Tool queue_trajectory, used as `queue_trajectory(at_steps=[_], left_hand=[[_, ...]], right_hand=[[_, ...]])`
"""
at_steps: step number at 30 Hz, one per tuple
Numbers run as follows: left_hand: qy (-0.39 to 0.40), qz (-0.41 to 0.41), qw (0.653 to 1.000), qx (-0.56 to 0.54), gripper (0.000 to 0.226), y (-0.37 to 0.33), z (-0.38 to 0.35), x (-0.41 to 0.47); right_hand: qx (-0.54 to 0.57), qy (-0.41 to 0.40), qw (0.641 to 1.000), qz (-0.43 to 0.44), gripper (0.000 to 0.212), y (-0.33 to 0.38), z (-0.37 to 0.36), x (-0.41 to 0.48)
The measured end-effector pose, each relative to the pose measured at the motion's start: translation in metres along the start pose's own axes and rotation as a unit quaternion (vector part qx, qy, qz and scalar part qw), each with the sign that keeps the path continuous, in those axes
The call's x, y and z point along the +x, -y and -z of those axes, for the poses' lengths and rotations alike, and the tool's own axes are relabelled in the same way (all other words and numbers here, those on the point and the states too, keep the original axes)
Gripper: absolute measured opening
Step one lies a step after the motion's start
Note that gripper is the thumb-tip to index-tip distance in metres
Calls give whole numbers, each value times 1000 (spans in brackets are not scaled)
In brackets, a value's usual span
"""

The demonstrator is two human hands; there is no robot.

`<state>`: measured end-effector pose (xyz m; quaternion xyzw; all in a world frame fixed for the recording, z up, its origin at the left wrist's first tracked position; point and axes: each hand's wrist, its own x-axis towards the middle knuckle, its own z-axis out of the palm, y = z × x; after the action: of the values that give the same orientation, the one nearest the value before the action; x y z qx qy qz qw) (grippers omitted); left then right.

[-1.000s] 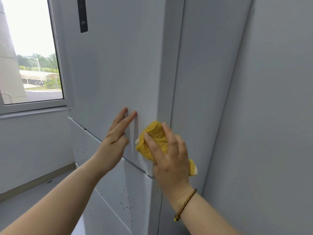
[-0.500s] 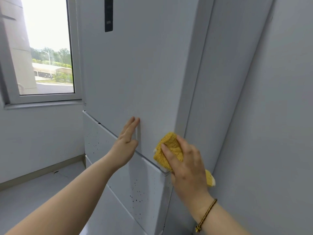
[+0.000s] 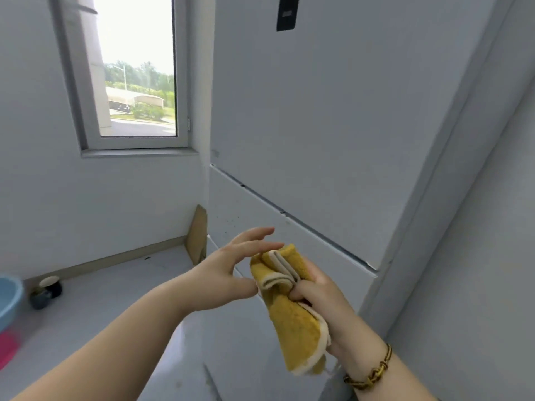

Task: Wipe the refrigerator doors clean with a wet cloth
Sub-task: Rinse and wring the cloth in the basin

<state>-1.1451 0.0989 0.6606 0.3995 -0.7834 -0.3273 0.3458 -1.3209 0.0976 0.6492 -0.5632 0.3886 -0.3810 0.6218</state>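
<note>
Nearest, a braided bracelet [image 3: 373, 374] circles the right wrist. Just above it, the right hand [image 3: 321, 290] has its grip closed round the yellow cloth [image 3: 292, 322], fingers curled over the folded middle, so that one end hangs down loose and the other stands up in layered folds. The left hand [image 3: 228, 270] comes in beside it with its grip wide open and holding nothing. Its fingers are almost straight, and its thumb and fingertips are at the cloth's upper folds. The cloth is in the air in front of the refrigerator, touching no door.

This looks like a refold before wiping again. To do it well, turn a fresh damp face outward, flatten it into a pad that fills the palm, and tuck the dangling end in so it does not drag.

Beyond the hands is the lower door [image 3: 260, 215], dotted with dark specks near its top edge. These probably need firm, overlapping strokes, finishing along the seam. Above the seam the upper door [image 3: 333, 125] looks plain, with a dark panel [image 3: 286, 13] near its top edge.

Cardboard [image 3: 198, 238] leans at the refrigerator's lower left corner. On the floor [image 3: 115, 287], a blue basin [image 3: 8, 296] sits far left, under the window [image 3: 136, 68].
</note>
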Motion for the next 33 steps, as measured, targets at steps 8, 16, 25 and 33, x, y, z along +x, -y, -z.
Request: queue_trajectory(at_steps=[8, 16, 25, 33], left_hand=[[-162, 162, 973, -10, 39, 75, 66, -72], [-350, 291, 885, -97, 19, 173, 142, -113], [-488, 347, 771, -216, 38, 280, 260, -120], [-546, 375, 651, -372, 17, 385, 356, -188]], right_hand=[[117, 241, 955, -127, 43, -49, -101, 84], [-136, 349, 911, -173, 43, -86, -176, 201], [-61, 335, 912, -228, 29, -122, -282, 377], [-65, 334, 909, -240, 47, -156, -429, 483]])
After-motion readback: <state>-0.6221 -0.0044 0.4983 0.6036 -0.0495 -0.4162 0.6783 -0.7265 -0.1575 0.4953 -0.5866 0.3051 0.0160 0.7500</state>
